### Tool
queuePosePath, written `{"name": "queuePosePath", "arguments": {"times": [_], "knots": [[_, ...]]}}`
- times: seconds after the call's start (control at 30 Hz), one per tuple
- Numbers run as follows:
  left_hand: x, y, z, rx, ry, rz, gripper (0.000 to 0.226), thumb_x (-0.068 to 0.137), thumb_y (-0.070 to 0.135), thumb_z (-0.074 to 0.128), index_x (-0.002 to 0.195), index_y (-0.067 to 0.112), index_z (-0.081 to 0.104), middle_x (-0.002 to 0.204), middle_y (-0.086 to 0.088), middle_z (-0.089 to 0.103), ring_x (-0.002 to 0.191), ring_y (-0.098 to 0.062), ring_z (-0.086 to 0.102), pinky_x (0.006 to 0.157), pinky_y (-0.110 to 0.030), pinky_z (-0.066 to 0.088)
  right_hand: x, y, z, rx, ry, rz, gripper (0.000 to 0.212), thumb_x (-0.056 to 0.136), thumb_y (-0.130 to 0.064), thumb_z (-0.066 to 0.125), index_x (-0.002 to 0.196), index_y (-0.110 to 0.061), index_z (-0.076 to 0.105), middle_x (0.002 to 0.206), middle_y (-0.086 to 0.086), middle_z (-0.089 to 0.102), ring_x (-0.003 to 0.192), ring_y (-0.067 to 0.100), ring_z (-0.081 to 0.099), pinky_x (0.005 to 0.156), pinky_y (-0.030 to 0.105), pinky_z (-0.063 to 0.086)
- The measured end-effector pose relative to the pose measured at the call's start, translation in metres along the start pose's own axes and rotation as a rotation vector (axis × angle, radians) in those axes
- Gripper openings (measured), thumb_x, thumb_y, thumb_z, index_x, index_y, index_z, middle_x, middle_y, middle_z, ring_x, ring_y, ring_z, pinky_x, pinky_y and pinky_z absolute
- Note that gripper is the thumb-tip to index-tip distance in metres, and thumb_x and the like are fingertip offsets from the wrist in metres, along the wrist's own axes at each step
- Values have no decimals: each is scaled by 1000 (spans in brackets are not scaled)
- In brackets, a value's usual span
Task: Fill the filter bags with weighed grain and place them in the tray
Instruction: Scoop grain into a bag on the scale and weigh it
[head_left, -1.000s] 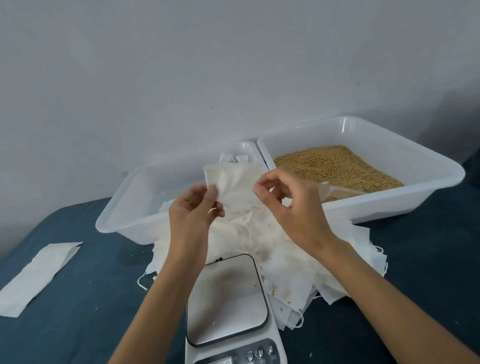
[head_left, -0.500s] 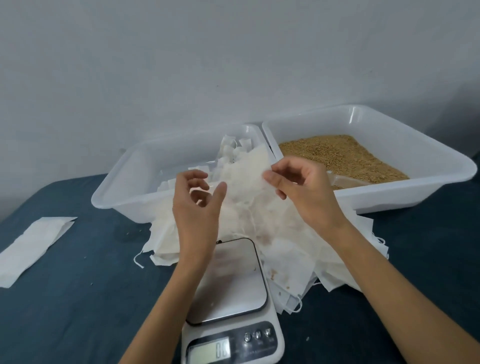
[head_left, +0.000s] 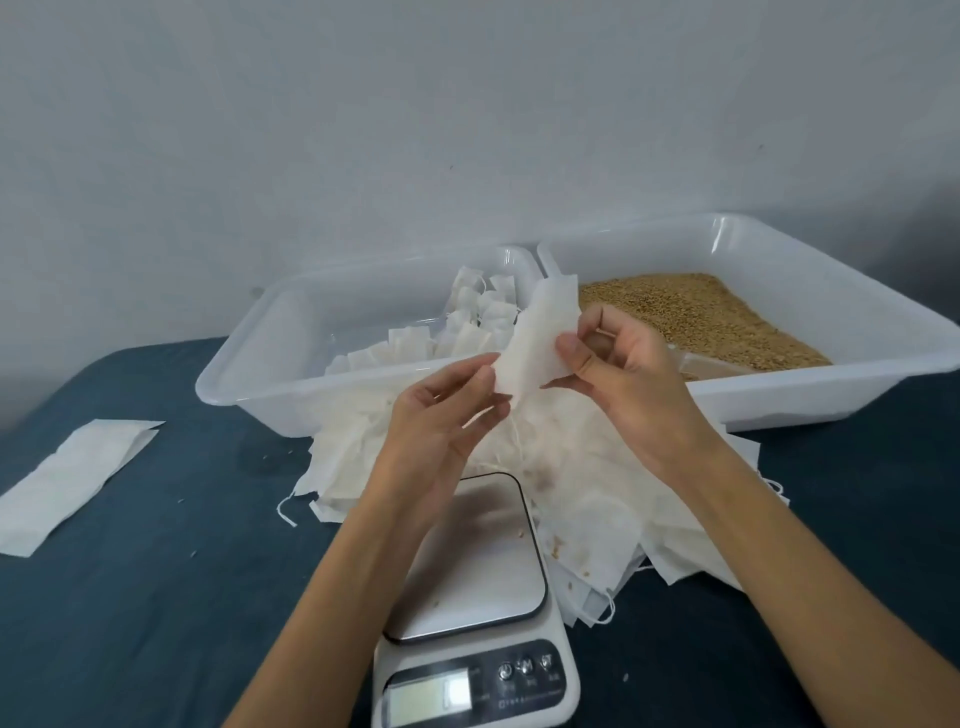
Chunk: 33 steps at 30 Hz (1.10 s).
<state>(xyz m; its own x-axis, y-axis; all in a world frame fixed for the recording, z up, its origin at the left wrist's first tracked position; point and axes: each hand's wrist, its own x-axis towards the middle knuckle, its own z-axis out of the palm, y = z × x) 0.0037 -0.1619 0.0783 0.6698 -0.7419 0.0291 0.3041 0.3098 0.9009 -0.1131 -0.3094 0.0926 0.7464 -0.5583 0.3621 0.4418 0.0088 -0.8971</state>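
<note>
Empty filter bag (head_left: 540, 332) held up mid-frame, above the loose pile of bags (head_left: 587, 488) and just in front of the two trays. Looks paper-thin, limp, near weightless, so it will flop and crease; likely easy to tear at the seam. Best taken at the edges near the mouth, one side per hand, to pull the layers apart (the drawstring hanging below could snag).

Left hand (head_left: 441, 415): palm turned up, thumb and fingertips pinching the bag's lower left corner. Right hand (head_left: 618, 374): thumb on the bag's right edge, other fingers curled behind it, pinching too. Both forearms come up from the bottom of the frame, either side of the scale (head_left: 478, 561).

Grain (head_left: 701, 317) lies in the right tray (head_left: 831, 312), upper right. Filled bags (head_left: 467, 322) sit in the left tray (head_left: 270, 353). Spare bag strip (head_left: 72, 478) at far left on the tabletop (head_left: 171, 597).
</note>
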Motion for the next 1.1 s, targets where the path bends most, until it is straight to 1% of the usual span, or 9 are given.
{"name": "queuePosePath", "arguments": {"times": [0.17, 0.27, 0.4, 0.47, 0.57, 0.67, 0.83, 0.93, 1.1], "knots": [[5, 7, -9, -83, 7, 17, 36, 84, 16, 72, 118, 7, 73, 100, -5, 76, 87, -15, 70, 81, -26, 59, 0, 3, -1, -209, 0, -43, 17, 95, 1, 62, 85, -5, 51, 66, 5, 70, 60, 19, 68, 64, 33, 61], [6, 8, -10, -46, 24, 71, 31, 82, 13, 73, 113, 7, 75, 101, -6, 77, 91, -16, 73, 82, -26, 59, 0, 3, 0, -226, 43, -47, 14, 95, 0, 64, 88, -6, 53, 69, 7, 70, 58, 21, 67, 62, 31, 59], [5, 6, -9, 80, 125, 168, 19, 97, 3, 65, 113, 6, 75, 98, -5, 78, 84, -17, 64, 72, -21, 54, -4, 8, 4, -433, 185, -173, 22, 93, -8, 72, 109, -12, 56, 103, -3, 68, 76, 19, 68, 69, 29, 57], [6, 4, -9, 160, 177, 218, 21, 100, 0, 63, 117, 4, 74, 99, -9, 78, 83, -20, 61, 73, -22, 54, -7, 10, 5, -598, 258, -321, 30, 91, -13, 75, 113, -18, 56, 107, -3, 63, 80, 16, 64, 74, 28, 55], [3, 0, -4, 231, 166, 264, 24, 98, -1, 65, 121, 1, 72, 101, -18, 74, 88, -22, 67, 79, -24, 57, -12, 12, 10, -470, 148, -321, 23, 91, -14, 75, 106, -19, 58, 89, -3, 67, 76, 19, 67, 74, 33, 57], [-2, -5, 4, 330, 74, 303, 26, 93, -3, 71, 118, -1, 73, 99, -28, 72, 88, -24, 72, 80, -27, 59, -13, 15, 15, -366, 17, -190, 16, 91, -17, 76, 103, -18, 65, 90, 2, 72, 81, 23, 71, 76, 33, 59], [-4, -8, 6, 389, 23, 319, 10, 85, 0, 79, 94, 4, 75, 74, -8, 70, 67, -16, 65, 71, -23, 55, -13, 15, 16, -353, -28, -145, 18, 87, -25, 80, 99, -18, 68, 90, 0, 73, 85, 18, 72, 77, 30, 59], [-5, -11, 7, 405, -10, 298, 6, 86, -3, 78, 89, 1, 73, 74, -9, 69, 65, -15, 61, 68, -22, 53, -15, 17, 19, -367, -22, -134, 18, 87, -23, 80, 93, -18, 63, 81, -7, 68, 78, 15, 68, 72, 26, 56], [-4, -7, 7, 181, 29, 188, 2, 92, 5, 73, 93, 3, 74, 78, -9, 68, 71, -16, 63, 71, -25, 55, -11, 16, 15, -333, 40, -202, 21, 93, -3, 70, 89, -14, 52, 77, 2, 69, 73, 23, 71, 69, 26, 55]]}}
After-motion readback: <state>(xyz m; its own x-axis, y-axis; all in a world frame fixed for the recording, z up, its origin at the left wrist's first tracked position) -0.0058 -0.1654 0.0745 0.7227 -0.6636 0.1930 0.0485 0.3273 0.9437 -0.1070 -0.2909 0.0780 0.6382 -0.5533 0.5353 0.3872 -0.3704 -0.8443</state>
